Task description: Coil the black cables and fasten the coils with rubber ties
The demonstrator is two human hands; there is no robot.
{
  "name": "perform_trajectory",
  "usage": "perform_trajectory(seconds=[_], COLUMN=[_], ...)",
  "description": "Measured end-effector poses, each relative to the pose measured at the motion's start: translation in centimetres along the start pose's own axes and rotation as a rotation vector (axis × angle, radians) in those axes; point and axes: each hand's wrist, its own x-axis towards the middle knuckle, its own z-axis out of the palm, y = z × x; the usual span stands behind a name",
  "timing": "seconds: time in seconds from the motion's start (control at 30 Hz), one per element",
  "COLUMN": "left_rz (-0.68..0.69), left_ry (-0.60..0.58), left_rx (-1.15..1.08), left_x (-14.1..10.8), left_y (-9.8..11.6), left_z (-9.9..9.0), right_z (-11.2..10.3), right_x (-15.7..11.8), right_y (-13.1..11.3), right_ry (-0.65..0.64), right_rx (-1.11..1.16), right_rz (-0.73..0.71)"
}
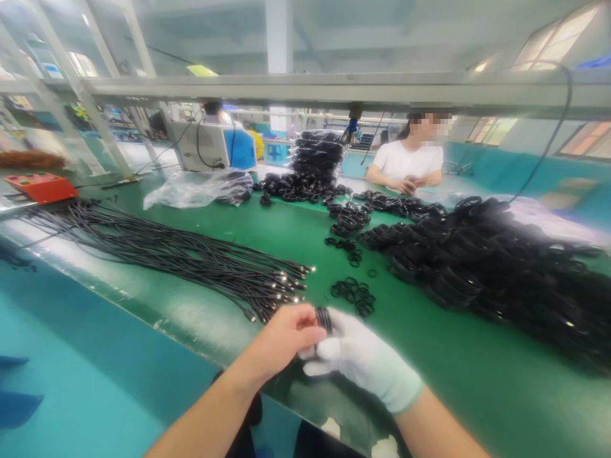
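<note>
My bare left hand (pixel 291 332) is closed, with thumb and fingers pinched against a small stack of black rings (pixel 323 319). My right hand (pixel 356 356), in a white glove, meets it from the other side, and the rings sit around or against its bent fingertips. I cannot tell exactly how the rings pass over the fingers. Just beyond the hands lies a loose group of small black rings (pixel 354 294) on the green table. Left of my hands stretches a long bundle of black cables (pixel 181 251), its metal plug ends close to my left hand.
A large heap of coiled black cables (pixel 468 254) covers the table's right side. More coils and a wrapped stack (pixel 317 152) stand at the back, near a plastic bag (pixel 191 189). A red box (pixel 41 186) and a white-blue machine (pixel 214 146) are left. A co-worker (pixel 408 162) sits opposite.
</note>
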Motion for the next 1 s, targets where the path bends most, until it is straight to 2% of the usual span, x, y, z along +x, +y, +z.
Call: perform_trajectory(seconds=[0.07, 0.1, 0.17, 0.23, 0.3, 0.4, 0.53, 0.67, 0.83, 0.9, 1.0], left_rz=[-0.028, -0.033, 0.027, 0.181, 0.362, 0.543, 0.634, 0.721, 0.725, 0.654, 0.48], left_ry=[-0.058, -0.045, 0.103, 0.287, 0.365, 0.386, 0.452, 0.414, 0.379, 0.344, 0.253], left_rx=[0.028, 0.088, 0.285, 0.494, 0.646, 0.712, 0.651, 0.711, 0.727, 0.716, 0.641], left_x=[0.1, 0.1, 0.2, 0.1, 0.1, 0.4, 1.1, 1.7, 2.4, 2.6, 2.6], left_y=[0.3, 0.4, 0.7, 0.6, 0.0, -1.2, -2.0, -1.6, -1.4, -1.1, -0.1], left_z=[-0.3, -0.5, -0.6, -0.6, -0.3, 0.1, 0.1, -0.1, 0.0, 0.0, -0.9], right_z=[-0.1, -0.2, -0.1, 0.1, 0.5, 1.0, 1.0, 0.8, 0.6, 0.4, 0.0], right_x=[-0.1, -0.1, -0.1, 0.0, 0.0, -0.1, 0.0, 0.2, 0.5, 0.5, 0.4], right_y=[0.0, 0.1, 0.1, 0.2, 0.2, 0.1, 0.3, 0.6, 0.7, 0.6, 0.5], right_ry=[-0.042, -0.04, -0.005, 0.027, 0.038, 0.028, 0.029, 0.066, 0.08, 0.072, 0.039], right_rx=[0.043, 0.051, 0.047, 0.021, -0.016, -0.031, -0.012, -0.018, 0.033, 0.048, 0.085], right_rz=[0.018, 0.017, 0.006, -0.001, -0.005, -0.011, -0.041, -0.095, -0.097, -0.089, -0.078])
